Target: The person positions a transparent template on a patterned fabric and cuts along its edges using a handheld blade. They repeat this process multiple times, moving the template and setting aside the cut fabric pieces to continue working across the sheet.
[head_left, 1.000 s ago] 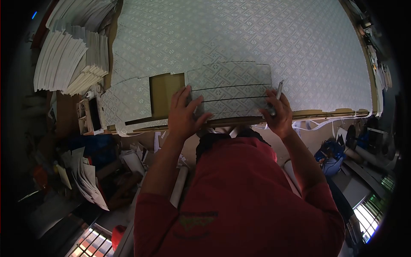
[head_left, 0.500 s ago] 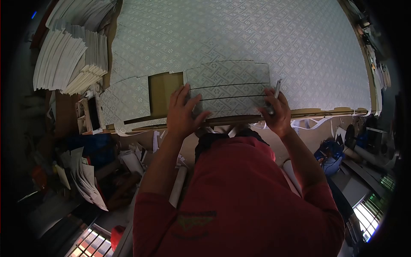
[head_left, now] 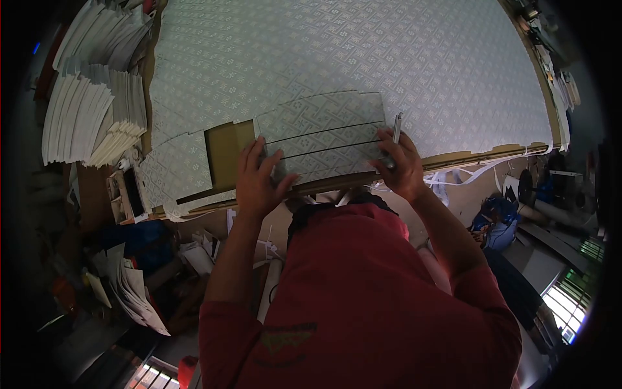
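Note:
A large sheet of pale patterned material [head_left: 311, 45] covers the table. At its near edge lie cut strips [head_left: 330, 139] of the same patterned material, parted by dark lines. My left hand [head_left: 260, 181] rests on the left end of these strips, its fingers spread. At their right end, my right hand [head_left: 403, 165] grips a slim silver utility knife [head_left: 397, 128] that points away from me. The fingertips of that hand touch the strips. Left of the strips, a rectangular opening [head_left: 227, 155] shows the brown surface underneath.
Stacks of pale folded sheets [head_left: 78, 117] stand at the table's left. A small box holding a dark phone-like object [head_left: 133, 191] sits at the left corner. White offcut strips [head_left: 466, 174] hang off the front edge. A blue bag [head_left: 495, 220] lies low on the right.
My view has tilted and shifted, so the table and both hands appear farther left. Both hands stay on the same strips, and the knife remains in my right hand.

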The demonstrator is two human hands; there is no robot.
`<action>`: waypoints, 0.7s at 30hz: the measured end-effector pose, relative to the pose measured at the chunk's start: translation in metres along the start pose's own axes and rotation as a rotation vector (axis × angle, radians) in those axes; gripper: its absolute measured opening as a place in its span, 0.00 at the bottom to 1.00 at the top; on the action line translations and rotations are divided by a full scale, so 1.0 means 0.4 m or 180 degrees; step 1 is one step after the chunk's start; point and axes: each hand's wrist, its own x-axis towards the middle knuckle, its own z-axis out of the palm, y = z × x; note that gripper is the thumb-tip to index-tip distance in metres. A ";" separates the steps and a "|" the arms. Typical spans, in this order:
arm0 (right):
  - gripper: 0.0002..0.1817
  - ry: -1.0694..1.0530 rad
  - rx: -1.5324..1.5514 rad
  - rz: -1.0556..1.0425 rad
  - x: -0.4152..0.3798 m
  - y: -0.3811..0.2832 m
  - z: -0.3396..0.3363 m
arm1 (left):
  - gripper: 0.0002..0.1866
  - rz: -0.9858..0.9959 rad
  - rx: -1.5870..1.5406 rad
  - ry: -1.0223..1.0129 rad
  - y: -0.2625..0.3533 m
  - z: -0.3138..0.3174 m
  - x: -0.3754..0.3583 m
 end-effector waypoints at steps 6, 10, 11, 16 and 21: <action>0.27 -0.0038 -0.0023 0.0000 0.000 -0.001 -0.002 | 0.32 0.0041 0.0060 -0.0030 0.000 -0.003 0.002; 0.27 -0.0051 -0.0038 0.0002 -0.003 0.005 0.001 | 0.32 0.0013 0.0079 -0.0049 0.002 -0.003 0.001; 0.27 -0.0047 -0.0060 0.0001 -0.003 0.004 0.001 | 0.32 0.0011 0.0075 -0.0058 0.002 -0.002 -0.002; 0.27 -0.0032 0.0014 0.0060 -0.001 0.000 0.000 | 0.32 0.0019 0.0104 -0.0031 0.001 -0.002 0.000; 0.27 -0.0025 -0.0037 0.0033 0.000 -0.002 -0.001 | 0.32 0.0018 0.0074 -0.0025 0.001 -0.001 0.000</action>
